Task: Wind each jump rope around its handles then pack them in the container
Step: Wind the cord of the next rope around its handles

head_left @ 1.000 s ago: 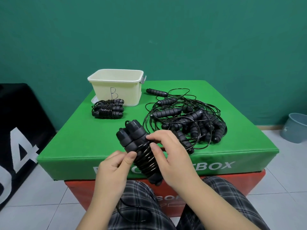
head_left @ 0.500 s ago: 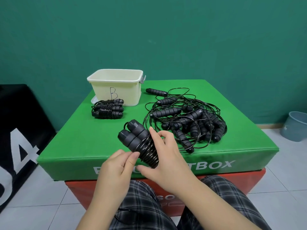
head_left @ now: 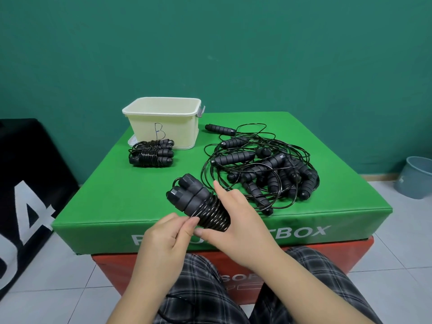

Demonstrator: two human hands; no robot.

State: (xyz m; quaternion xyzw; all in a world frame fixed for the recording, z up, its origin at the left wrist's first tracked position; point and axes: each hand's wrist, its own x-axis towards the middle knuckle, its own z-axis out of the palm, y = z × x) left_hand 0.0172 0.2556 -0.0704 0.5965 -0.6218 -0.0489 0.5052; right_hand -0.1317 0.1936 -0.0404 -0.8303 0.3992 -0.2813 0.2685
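Observation:
Above the near edge of the green box I hold a black jump rope [head_left: 194,198], its two handles side by side with cord coiled round them. My right hand [head_left: 236,220] grips the coiled part from the right. My left hand [head_left: 168,237] pinches the cord at the coil's lower left. Loose cord trails down onto my lap. A cream container [head_left: 163,122] marked "B" stands at the back left. Wound ropes [head_left: 152,154] lie in front of it. A tangled pile of unwound ropes [head_left: 264,169] covers the right side.
The green padded box [head_left: 117,195] rests on a red base. A black mat with white numerals leans at the left [head_left: 28,195]. A grey bucket [head_left: 416,176] stands on the tiled floor at the right. My plaid-trousered legs are below.
My right hand has slid from the top of the coil round to its right side and underside. My left hand's fingers moved up to the cord at the coil's edge.

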